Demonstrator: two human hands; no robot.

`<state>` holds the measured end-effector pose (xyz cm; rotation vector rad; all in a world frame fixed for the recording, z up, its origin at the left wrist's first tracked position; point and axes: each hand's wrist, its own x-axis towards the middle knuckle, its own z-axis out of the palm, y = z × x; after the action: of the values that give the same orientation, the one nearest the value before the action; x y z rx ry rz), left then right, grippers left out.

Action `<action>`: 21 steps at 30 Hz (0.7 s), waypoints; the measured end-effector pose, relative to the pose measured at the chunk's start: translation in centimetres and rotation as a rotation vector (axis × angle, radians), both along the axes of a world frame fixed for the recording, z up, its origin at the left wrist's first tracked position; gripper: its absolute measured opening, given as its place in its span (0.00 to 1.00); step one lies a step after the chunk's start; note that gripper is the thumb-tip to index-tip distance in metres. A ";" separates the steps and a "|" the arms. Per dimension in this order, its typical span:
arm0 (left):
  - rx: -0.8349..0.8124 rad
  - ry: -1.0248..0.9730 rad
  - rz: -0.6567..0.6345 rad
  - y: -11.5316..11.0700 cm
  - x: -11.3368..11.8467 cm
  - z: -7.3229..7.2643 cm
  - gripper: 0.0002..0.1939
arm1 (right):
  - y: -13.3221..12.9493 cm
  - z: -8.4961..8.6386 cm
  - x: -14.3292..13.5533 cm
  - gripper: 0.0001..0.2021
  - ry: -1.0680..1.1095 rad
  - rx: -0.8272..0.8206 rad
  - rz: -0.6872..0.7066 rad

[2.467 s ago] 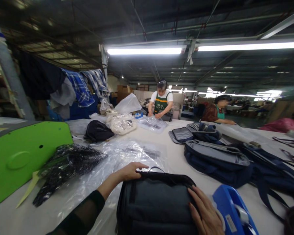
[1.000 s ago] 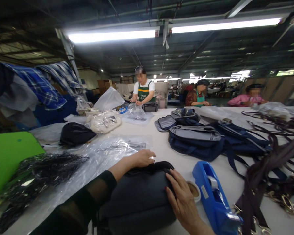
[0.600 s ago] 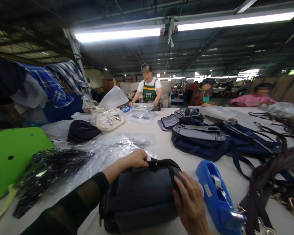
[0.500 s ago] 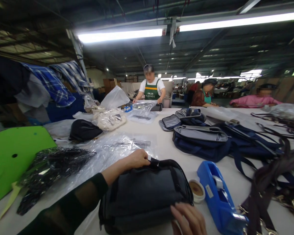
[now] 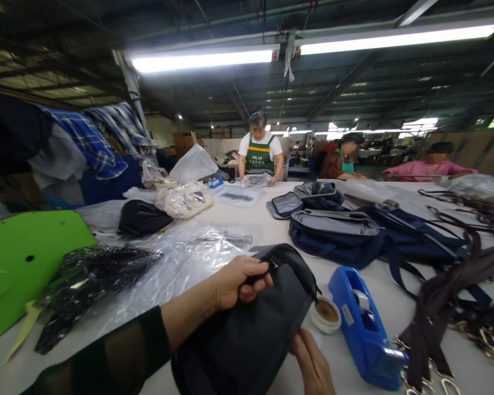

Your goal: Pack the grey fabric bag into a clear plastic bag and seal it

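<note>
A black zippered bag [image 5: 247, 334] lies tilted in front of me on the white table. My left hand [image 5: 242, 282] is closed around a short strap at the bag's upper edge. Against the bag's lower right side rests my right hand [image 5: 310, 359], its thumb hidden behind or under the bag, so its grip cannot be made out. Just right of the bag sits a small round tub [image 5: 325, 315] with brown contents. Beside that stands a blue tape dispenser [image 5: 364, 329].
Clear plastic bags [image 5: 177, 269] spread to the left, near shiny black plastic [image 5: 94, 285] and a green board [image 5: 33, 269]. Open navy bags [image 5: 333, 236] lie at the back right, dark straps with metal clips [image 5: 440, 307] at the right. A co-worker [image 5: 260, 151] stands across the table.
The black bag has been turned and tilted up by its strap. My right hand has moved against its lower right side. The co-worker opposite has lowered the plastic bag onto the table.
</note>
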<state>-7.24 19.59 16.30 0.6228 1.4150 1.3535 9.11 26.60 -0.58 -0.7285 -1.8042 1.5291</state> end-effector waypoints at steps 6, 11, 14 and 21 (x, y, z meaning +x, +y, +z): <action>0.223 -0.299 0.424 1.8 4.1 -0.1 0.18 | 5.3 6.1 -2.2 0.30 -0.122 0.001 0.192; 0.402 -0.504 0.771 3.8 7.8 -0.3 0.13 | 9.2 11.7 -5.0 0.24 -0.263 0.157 0.512; 0.419 -0.468 0.890 4.4 8.9 -1.9 0.14 | 10.1 12.5 -6.8 0.22 -0.387 0.263 0.673; 0.268 -0.548 0.927 1.9 9.5 -4.2 0.06 | 9.3 9.4 -8.6 0.18 -0.495 0.421 0.805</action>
<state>2.26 21.53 12.11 -0.3158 1.0798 2.2410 0.46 35.91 8.87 -0.1591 -2.9181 1.3889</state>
